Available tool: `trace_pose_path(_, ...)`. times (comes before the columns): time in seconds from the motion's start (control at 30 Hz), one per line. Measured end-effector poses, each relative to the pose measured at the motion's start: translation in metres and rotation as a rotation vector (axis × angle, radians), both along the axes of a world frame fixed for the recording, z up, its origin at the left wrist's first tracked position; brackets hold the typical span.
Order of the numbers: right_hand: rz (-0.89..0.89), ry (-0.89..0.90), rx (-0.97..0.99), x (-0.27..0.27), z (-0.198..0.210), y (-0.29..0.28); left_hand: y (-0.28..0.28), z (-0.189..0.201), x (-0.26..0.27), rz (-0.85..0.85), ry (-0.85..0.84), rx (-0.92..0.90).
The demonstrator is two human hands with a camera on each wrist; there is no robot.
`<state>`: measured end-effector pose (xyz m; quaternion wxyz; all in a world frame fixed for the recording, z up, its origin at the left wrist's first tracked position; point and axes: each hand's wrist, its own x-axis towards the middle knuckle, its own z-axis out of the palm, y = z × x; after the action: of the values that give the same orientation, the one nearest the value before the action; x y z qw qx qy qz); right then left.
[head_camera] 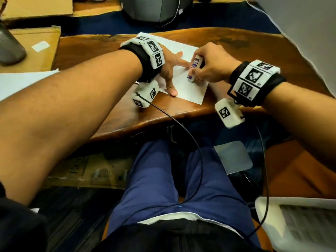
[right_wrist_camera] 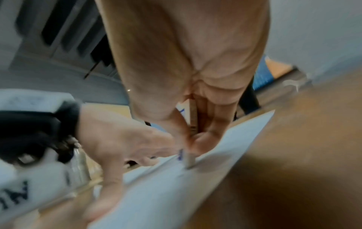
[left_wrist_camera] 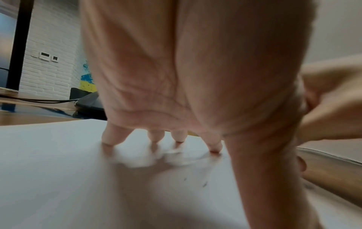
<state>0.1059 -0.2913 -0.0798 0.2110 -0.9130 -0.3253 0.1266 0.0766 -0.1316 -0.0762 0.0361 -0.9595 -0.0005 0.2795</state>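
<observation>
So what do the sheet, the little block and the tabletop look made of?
Sheet: thin matte white paper, lying flat under the left hand. Block: probably a white rubber eraser in a printed purple sleeve, gripped by the right hand. Tabletop: glossy dark-brown wood, with grain and an uneven natural edge.

Matt white paper sheet on glossy wooden table

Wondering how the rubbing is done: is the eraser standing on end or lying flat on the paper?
On end, tilted. The right hand grips the eraser, and only its lower end meets the paper.
</observation>
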Motion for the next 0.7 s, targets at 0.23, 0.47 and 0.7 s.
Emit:
trace_pose_path(0.23, 0.085, 0.024, -0.039, 0.001, 0.002, -0.007, 0.0, -0.002, 0.002, -0.002, 0.007, 0.006)
trace_pose_path(0.47, 0.129, -0.011, -0.067, -0.002, 0.003, -0.01, 0.0, -0.002, 0.004, -0.009, 0.014, 0.014)
trace_pose_path(0.7, 0.108, -0.033, -0.075, -0.002, 0.002, -0.017, -0.003, -0.001, 0.004, 0.003, 0.023, 0.023)
